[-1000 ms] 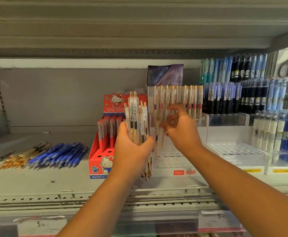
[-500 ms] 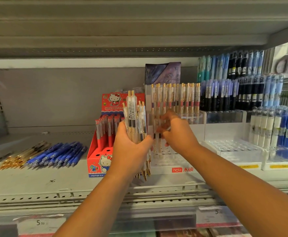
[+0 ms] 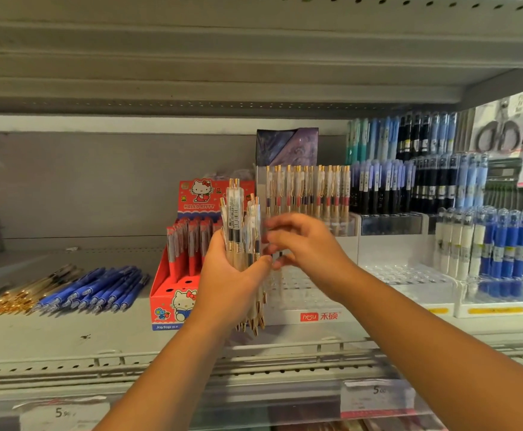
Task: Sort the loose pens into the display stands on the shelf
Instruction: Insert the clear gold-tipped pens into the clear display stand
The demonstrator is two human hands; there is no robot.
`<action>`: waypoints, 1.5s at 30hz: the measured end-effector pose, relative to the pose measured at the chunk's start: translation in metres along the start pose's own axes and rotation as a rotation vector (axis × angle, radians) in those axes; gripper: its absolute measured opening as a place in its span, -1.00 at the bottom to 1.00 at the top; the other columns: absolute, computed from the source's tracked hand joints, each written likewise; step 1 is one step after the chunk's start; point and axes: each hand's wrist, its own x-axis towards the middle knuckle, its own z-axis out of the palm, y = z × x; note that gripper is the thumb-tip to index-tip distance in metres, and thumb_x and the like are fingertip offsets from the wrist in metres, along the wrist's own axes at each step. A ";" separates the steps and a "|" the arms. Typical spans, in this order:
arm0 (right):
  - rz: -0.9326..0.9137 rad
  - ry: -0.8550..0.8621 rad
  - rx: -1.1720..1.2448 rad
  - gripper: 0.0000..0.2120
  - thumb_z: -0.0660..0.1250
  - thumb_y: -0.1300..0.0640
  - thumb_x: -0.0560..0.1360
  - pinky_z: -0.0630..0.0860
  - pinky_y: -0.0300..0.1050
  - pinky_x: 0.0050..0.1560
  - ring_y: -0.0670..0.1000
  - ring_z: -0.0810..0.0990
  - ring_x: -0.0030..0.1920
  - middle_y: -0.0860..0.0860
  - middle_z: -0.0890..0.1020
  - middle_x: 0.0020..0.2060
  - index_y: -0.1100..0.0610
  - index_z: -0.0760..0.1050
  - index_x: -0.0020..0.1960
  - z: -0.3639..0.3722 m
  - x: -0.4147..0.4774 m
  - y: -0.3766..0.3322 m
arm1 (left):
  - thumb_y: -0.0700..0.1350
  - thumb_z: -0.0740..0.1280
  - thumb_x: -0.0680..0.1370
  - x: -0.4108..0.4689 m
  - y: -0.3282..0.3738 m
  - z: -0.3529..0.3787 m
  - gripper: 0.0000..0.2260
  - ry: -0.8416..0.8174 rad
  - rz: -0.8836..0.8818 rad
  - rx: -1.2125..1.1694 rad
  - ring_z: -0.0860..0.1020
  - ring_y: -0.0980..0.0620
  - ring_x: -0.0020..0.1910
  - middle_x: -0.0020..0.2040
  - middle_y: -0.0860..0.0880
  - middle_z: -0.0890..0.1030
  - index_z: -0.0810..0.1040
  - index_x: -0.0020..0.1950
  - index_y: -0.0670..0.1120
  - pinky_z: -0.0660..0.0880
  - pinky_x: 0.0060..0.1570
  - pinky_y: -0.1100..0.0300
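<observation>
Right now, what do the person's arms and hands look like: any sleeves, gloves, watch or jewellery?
Both arms are bare as far as the picture shows: no sleeve on the left forearm or the right forearm. The left hand and right hand are ungloved. There is no watch or bracelet at either wrist and there are no markings. No rings are seen, though the right hand is partly blurred.

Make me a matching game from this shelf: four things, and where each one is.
Things:
1. loose blue pens
2. red cartoon box
3. bundle of clear pens
4. scissors

Places:
A. gripped in the left hand
B. up high at the far right
C. lying flat at the left of the shelf
D. standing just left of the white stand

Pairs: 1-C, 2-D, 3-A, 4-B.
</observation>
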 end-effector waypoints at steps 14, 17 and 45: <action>0.085 -0.084 0.271 -0.81 0.34 0.41 0.50 0.62 -0.18 -0.17 0.03 0.72 -0.17 0.07 0.71 -0.22 0.17 0.56 0.02 -0.009 -0.006 -0.003 | -0.09 0.53 0.44 0.001 0.001 0.000 -0.59 -0.015 -0.046 -0.035 0.66 0.17 0.02 0.03 0.17 0.69 0.48 0.18 0.21 0.56 0.12 -0.02; 0.100 0.032 0.260 -0.72 0.37 0.37 0.49 0.64 -0.14 -0.13 0.12 0.72 -0.11 0.18 0.65 -0.06 0.26 0.46 0.18 -0.018 -0.001 -0.003 | -0.12 0.51 0.46 0.002 0.000 0.000 -0.62 0.012 -0.066 -0.041 0.67 0.15 -0.02 0.00 0.17 0.69 0.48 0.17 0.17 0.57 0.11 -0.07; -0.053 0.174 -0.686 -0.42 0.35 0.30 0.48 0.67 -0.01 -0.15 -0.02 0.66 -0.19 -0.02 0.67 -0.10 -0.15 0.25 0.35 -0.028 0.027 0.044 | -0.08 0.51 0.47 -0.001 0.001 -0.002 -0.52 -0.012 -0.035 0.034 0.49 0.59 -0.11 -0.09 0.59 0.50 0.36 -0.01 0.48 0.42 -0.30 0.52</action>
